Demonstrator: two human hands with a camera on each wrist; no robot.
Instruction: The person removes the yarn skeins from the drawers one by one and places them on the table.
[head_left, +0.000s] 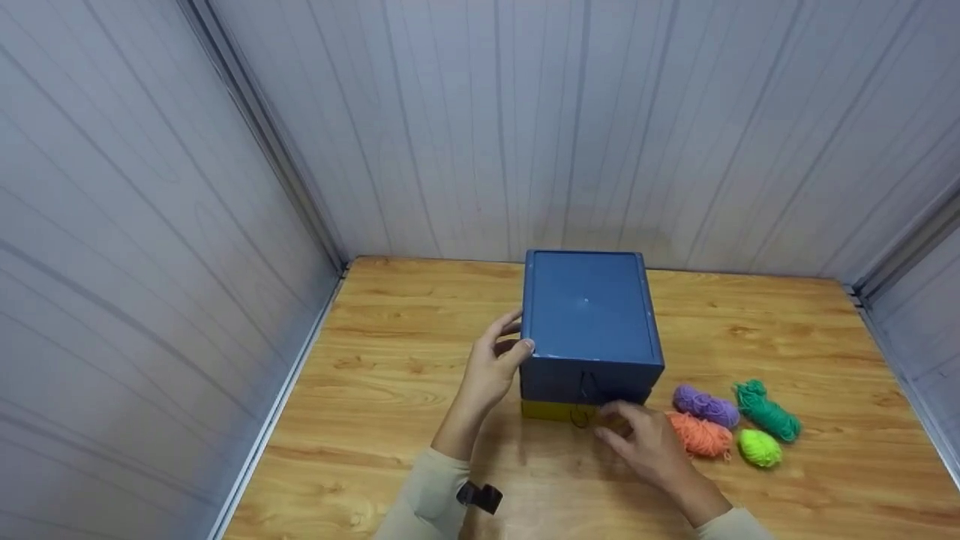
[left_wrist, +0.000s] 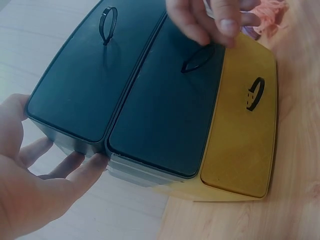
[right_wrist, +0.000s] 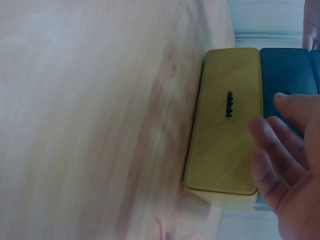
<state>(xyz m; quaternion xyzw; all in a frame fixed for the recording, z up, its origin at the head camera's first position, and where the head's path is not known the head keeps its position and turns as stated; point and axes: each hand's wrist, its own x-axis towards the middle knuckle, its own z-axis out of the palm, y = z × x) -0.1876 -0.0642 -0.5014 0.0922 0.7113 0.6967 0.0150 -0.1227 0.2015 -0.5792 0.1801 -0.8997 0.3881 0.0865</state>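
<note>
A small drawer box (head_left: pixel 589 307) stands on the wooden table, with two dark blue drawers above a yellow drawer (left_wrist: pixel 240 145). Each front carries a black loop handle, including the middle drawer (left_wrist: pixel 155 115); all three drawers look closed. My left hand (head_left: pixel 489 375) rests against the box's left side, its thumb at the top front corner and the fingers spread along the side. In front of the lower drawers hovers my right hand (head_left: pixel 651 444), fingers loosely bent near the middle handle (left_wrist: pixel 184 68). Nothing shows in its grasp.
Right of the box lie a purple yarn skein (head_left: pixel 705 406), a green skein (head_left: pixel 769 412), an orange skein (head_left: pixel 703 435) and a lime-yellow ball (head_left: pixel 760 448). Pale panel walls (head_left: pixel 480 135) bound the table (head_left: pixel 397 345) behind and on both sides.
</note>
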